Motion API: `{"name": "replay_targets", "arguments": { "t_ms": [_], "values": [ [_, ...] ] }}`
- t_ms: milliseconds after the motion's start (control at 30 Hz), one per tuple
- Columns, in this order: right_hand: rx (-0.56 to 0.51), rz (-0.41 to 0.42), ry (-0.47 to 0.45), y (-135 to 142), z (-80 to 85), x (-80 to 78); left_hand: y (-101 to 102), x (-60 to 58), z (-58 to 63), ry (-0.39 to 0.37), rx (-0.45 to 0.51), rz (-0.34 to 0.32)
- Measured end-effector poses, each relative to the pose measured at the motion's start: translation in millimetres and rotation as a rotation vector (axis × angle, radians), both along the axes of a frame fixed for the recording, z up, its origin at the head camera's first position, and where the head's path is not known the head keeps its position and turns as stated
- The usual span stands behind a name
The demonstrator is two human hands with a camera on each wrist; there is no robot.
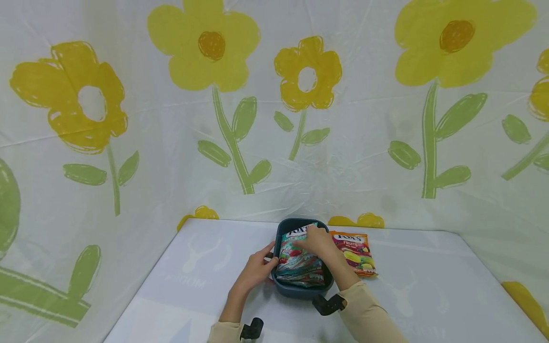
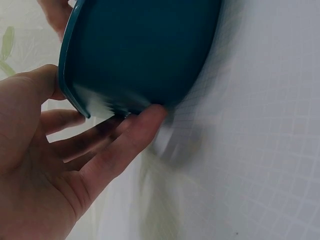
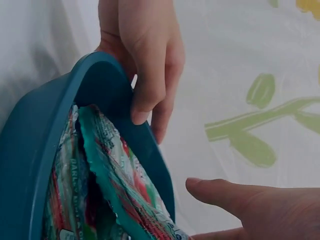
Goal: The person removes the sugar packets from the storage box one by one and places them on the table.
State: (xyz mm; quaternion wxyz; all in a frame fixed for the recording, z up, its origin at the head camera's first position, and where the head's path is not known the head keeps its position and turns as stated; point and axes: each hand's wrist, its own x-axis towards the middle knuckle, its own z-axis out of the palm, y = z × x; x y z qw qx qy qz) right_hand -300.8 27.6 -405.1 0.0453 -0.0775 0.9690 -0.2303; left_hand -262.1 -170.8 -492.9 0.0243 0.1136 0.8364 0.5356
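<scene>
A dark teal plastic basin (image 1: 300, 291) stands on the table. My left hand (image 1: 254, 270) holds its left rim, the thumb over the edge and the fingers outside against the wall (image 2: 135, 55). Inside the basin, a green-and-red Fox's candy bag (image 1: 296, 259) leans beside a second similar bag (image 3: 70, 185). My right hand (image 1: 320, 242) is over the upper right part of the front candy bag, its thumb (image 3: 215, 192) held out straight and apart from the bag; its other fingers are mostly hidden in the right wrist view.
An orange-and-red Fox's Fruits candy bag (image 1: 353, 255) lies flat on the table just right of the basin. The white table (image 1: 429, 286) extends to both sides. A flower-patterned sheet (image 1: 351, 143) hangs behind it.
</scene>
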Motion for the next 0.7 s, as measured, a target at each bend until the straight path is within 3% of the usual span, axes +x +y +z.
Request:
{"name": "replay_targets", "arguments": {
  "t_ms": [233, 700],
  "values": [
    [0.029, 0.032, 0.001, -5, 8.5, 5.7, 0, 0.0, 0.9, -0.016, -0.015, 0.0],
    [0.006, 0.082, -0.038, -10, 7.0, 9.1, -2, 0.7, 0.5, 0.001, 0.033, -0.017]
  ]
}}
